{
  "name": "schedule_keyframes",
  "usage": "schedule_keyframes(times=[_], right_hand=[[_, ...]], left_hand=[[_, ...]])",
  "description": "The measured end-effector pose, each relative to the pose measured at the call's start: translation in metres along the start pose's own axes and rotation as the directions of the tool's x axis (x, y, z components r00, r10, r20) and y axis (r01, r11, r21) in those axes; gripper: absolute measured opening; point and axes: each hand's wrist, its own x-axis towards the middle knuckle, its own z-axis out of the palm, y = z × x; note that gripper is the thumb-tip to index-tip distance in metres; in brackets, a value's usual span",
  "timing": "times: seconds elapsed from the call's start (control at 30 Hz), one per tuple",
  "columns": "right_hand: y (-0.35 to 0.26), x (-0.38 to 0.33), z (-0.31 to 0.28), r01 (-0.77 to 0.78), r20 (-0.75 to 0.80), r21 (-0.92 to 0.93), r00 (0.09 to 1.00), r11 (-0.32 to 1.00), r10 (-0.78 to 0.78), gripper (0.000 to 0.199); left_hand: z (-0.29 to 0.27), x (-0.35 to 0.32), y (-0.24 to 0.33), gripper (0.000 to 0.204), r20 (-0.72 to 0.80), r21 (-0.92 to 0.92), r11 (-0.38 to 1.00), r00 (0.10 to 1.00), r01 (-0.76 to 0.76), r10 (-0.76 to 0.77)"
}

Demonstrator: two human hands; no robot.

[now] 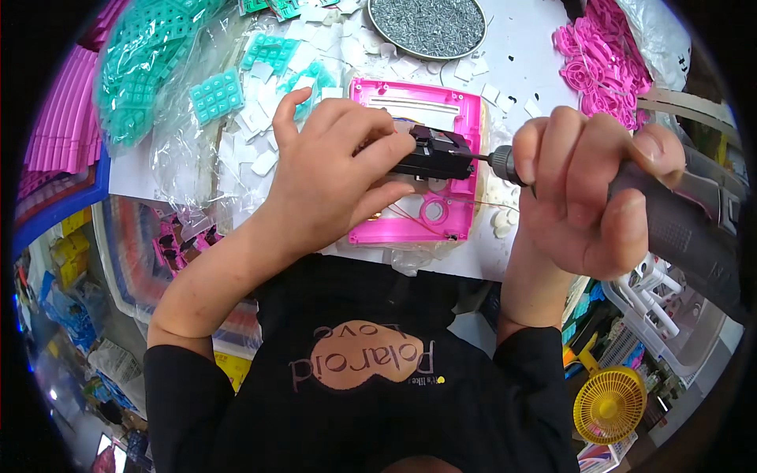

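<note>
Here, the left hand (331, 177) is reaching in from the lower left, its wrist bent and its fingers curling down to pinch a small black part (438, 154) against the pink plastic housing (418, 162), which is lying on the white counter (520, 47) near its front edge. The right hand (587, 189) is coming in from the lower right, closing in a full fist around the grey handle of an electric screwdriver (678, 213), which is lying nearly level, its tip meeting the black part's right side. A round tray of screws (426, 26) is sitting toward the counter's far edge, with teal keypads (215, 94) to the left and pink pieces (603, 59) at the far right corner.
</note>
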Motion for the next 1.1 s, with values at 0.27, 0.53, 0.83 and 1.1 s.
schedule_keyframes(times=[0.27,0.53,0.83,1.1], right_hand=[[0.004,0.002,0.002,-0.036,0.009,-0.027,0.999,0.999,0.036,0.04],[0.007,0.002,0.009,-0.022,-0.029,-0.068,0.999,0.997,0.02,0.04],[0.025,0.005,0.018,-0.013,-0.126,-0.226,0.992,0.974,-0.016,0.037],[0.032,0.009,0.028,-0.072,-0.193,-0.243,0.981,0.967,0.025,0.038]], left_hand=[[0.006,0.002,-0.003,0.037,0.063,0.057,0.997,0.997,-0.047,0.043],[0.01,-0.005,-0.008,0.049,0.015,0.011,0.999,0.999,-0.035,0.035],[0.013,-0.009,-0.012,0.053,0.011,-0.002,0.999,0.999,-0.036,0.036],[0.017,-0.007,-0.012,0.047,-0.083,-0.037,0.999,0.996,-0.031,0.028]])
